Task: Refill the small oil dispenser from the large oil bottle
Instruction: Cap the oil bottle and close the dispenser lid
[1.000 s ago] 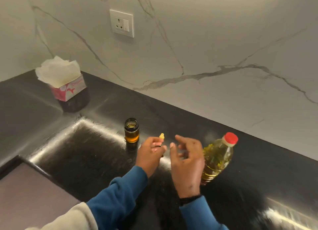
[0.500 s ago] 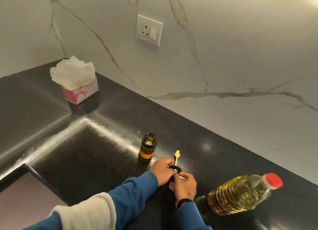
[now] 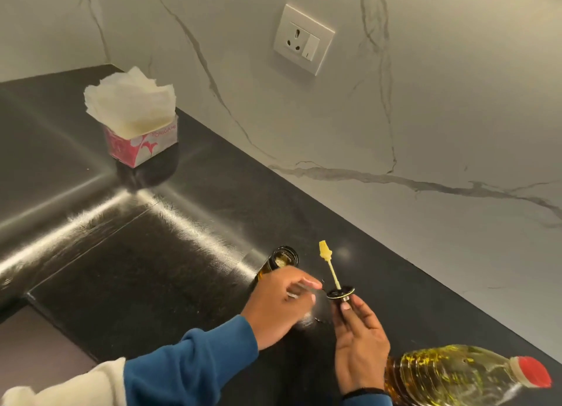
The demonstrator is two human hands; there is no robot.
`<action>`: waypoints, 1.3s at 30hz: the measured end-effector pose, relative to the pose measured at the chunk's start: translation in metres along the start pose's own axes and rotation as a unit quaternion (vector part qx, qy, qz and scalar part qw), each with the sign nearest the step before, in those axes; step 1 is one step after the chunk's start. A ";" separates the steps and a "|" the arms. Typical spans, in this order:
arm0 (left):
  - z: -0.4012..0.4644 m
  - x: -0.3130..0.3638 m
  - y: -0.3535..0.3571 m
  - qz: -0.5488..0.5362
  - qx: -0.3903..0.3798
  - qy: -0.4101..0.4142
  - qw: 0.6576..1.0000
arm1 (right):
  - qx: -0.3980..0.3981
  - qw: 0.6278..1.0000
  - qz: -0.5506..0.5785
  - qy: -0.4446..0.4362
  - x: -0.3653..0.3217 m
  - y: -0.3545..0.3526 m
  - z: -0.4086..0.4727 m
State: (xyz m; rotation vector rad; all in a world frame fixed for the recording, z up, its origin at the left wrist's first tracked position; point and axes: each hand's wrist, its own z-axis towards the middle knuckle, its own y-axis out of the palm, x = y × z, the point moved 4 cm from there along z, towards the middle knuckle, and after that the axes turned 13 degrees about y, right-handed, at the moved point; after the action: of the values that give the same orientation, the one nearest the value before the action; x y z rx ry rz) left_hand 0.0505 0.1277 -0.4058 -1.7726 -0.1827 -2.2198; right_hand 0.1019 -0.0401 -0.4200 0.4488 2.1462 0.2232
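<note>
Black polished counter (image 3: 127,284) runs along a white marble wall with a socket (image 3: 302,39), and a pink tissue box (image 3: 140,141) sits far back on it. I see my right hand (image 3: 359,342) holding the dispenser's black lid (image 3: 340,293) upside down, fingers (image 3: 345,310) curled around its lower part, its yellow brush (image 3: 327,258) pointing upward. My left hand (image 3: 281,305) hovers just beside the lid, blurred, fingers loosely bent; I cannot tell whether they pinch anything. Behind it stands the small oil dispenser (image 3: 278,262), open-mouthed. Near my right wrist lies the large oil bottle (image 3: 465,375), on its side, red cap (image 3: 533,372) on.
</note>
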 end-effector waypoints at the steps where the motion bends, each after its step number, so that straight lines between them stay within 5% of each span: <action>1: 0.003 -0.001 -0.013 0.008 0.046 0.010 0.999 | -0.014 1.000 -0.015 -0.019 -0.008 0.005 -0.003; 6: 0.015 -0.032 -0.048 0.142 0.112 0.023 0.983 | -0.027 0.956 -0.243 -0.165 -0.037 0.029 -0.013; 14: 0.044 -0.047 -0.048 0.218 -0.021 0.063 0.974 | -0.033 0.714 -0.595 -0.368 -0.056 0.087 -0.027; 20: 0.055 -0.064 -0.039 0.160 -0.047 0.032 0.985 | -0.062 0.606 -0.691 -0.390 -0.051 0.125 -0.028; 32: 0.048 -0.075 -0.037 0.058 0.003 -0.030 0.998 | -0.055 0.501 -0.812 -0.296 -0.035 0.165 -0.005; 39: 0.050 -0.078 -0.039 0.049 0.006 -0.043 0.998 | -0.055 0.487 -0.828 -0.271 -0.035 0.173 0.003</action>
State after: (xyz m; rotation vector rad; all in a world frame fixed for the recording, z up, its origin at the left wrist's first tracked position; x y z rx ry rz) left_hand 0.1002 0.1898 -0.4663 -1.8311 -0.1233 -2.0737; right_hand 0.1632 0.1046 -0.3397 -1.5013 1.0614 -0.7880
